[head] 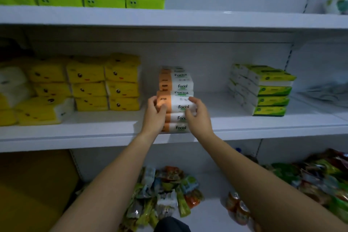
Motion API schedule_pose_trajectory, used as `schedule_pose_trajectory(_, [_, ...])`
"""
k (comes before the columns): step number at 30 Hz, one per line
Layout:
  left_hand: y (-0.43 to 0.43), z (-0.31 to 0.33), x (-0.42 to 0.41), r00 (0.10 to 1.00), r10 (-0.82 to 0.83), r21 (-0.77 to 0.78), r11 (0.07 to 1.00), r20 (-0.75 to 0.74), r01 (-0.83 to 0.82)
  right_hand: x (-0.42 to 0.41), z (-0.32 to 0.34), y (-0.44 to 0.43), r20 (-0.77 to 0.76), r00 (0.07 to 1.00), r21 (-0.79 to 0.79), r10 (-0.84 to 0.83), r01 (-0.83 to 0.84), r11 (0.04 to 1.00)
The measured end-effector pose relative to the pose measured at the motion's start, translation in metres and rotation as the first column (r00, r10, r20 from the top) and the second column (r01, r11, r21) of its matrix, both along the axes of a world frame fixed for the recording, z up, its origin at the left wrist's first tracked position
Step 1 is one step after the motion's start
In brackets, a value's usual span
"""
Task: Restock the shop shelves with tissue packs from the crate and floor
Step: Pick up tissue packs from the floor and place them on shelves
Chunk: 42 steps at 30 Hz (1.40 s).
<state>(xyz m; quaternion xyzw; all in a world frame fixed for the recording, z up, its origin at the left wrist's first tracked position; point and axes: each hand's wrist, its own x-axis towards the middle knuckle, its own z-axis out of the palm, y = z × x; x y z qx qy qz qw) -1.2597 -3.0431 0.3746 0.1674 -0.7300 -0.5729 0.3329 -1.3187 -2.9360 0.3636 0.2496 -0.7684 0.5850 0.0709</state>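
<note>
A person's left hand (155,113) and right hand (197,117) gripped an orange-and-white Facial tissue pack (176,102), fingers curled round its two ends, atop a stack of matching packs (179,128) at the middle shelf's (94,132) front edge. Yellow tissue packs (105,84) stood toward its left end and green-and-white packs (263,90) toward its right.

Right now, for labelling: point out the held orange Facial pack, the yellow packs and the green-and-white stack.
orange Facial pack (177,102): head view, white front face.
yellow packs (122,88): head view, rightmost column's front.
green-and-white stack (273,90): head view, middle pack's front.
</note>
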Motion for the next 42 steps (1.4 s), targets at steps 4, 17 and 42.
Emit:
schedule_pose_trajectory(4, [0.006, -0.003, -0.004, 0.999, 0.023, -0.014, 1.000, -0.033, -0.024, -0.002, -0.006, 0.006, -0.007, 1.000, -0.022, -0.002, 0.001, 1.000])
schedule_pose_trajectory(17, [0.015, 0.000, 0.000, 0.999, -0.023, 0.164, 0.986, 0.041, 0.016, 0.009, -0.005, 0.014, 0.153, 0.982, -0.012, 0.110, -0.110, 0.994])
schedule_pose_trajectory(42, [0.013, 0.015, 0.015, 0.972, 0.131, -0.426, 0.904, 0.194, -0.037, 0.013, 0.007, 0.048, 0.028, 0.998, 0.273, 0.060, -0.065, 0.960])
